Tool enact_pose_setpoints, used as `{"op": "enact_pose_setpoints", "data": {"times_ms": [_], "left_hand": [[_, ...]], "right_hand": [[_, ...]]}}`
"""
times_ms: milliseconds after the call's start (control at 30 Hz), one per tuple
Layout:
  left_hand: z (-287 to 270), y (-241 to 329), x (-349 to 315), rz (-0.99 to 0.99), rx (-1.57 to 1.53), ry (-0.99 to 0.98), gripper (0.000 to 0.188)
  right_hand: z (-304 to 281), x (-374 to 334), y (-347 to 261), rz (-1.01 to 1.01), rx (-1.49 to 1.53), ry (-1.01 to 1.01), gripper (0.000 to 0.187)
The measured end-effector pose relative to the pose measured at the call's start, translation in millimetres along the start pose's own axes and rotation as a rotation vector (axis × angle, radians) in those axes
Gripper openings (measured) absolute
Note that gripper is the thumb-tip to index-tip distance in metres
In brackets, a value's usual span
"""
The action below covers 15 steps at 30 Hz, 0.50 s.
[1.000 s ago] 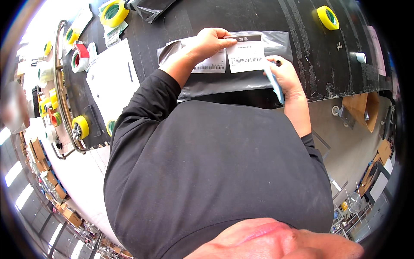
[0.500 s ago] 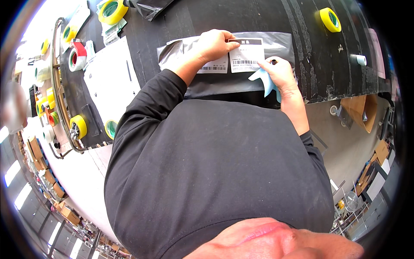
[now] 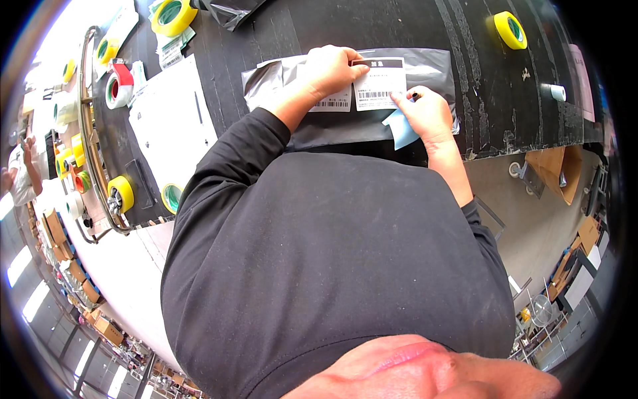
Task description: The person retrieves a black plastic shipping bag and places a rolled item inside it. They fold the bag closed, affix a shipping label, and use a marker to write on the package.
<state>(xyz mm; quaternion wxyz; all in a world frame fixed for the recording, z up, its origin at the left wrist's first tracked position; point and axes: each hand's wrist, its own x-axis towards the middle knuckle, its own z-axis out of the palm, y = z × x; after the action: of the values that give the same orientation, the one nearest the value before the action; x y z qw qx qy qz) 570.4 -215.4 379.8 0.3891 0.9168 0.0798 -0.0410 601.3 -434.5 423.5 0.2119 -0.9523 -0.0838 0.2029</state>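
Your left hand (image 3: 332,72) touches, with bent fingers, one of two white labels (image 3: 381,76); if it grips, I cannot tell. Your right hand (image 3: 426,114) pinches one pale blue sheet (image 3: 401,132). Beneath, at the upper middle, lies one grey bag (image 3: 428,70), shiny and wrinkled. One yellow tape roll (image 3: 501,31) is at the upper right.

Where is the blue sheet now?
In the head view, the blue sheet is right of centre, in the right hand, below the right white label.
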Motion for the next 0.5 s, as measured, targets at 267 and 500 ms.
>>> {"op": "enact_pose_setpoints", "data": {"times_ms": [267, 500], "left_hand": [[-3.7, 4.3, -4.7, 0.092, 0.159, 0.046, 0.041], [-1.4, 3.0, -14.2, 0.182, 0.18, 0.21, 0.061]], "right_hand": [[-2.0, -6.2, 12.1, -0.546, -0.286, 0.38, 0.019], [-0.9, 13.5, 2.3, -0.93, -0.254, 0.377, 0.026]]}}
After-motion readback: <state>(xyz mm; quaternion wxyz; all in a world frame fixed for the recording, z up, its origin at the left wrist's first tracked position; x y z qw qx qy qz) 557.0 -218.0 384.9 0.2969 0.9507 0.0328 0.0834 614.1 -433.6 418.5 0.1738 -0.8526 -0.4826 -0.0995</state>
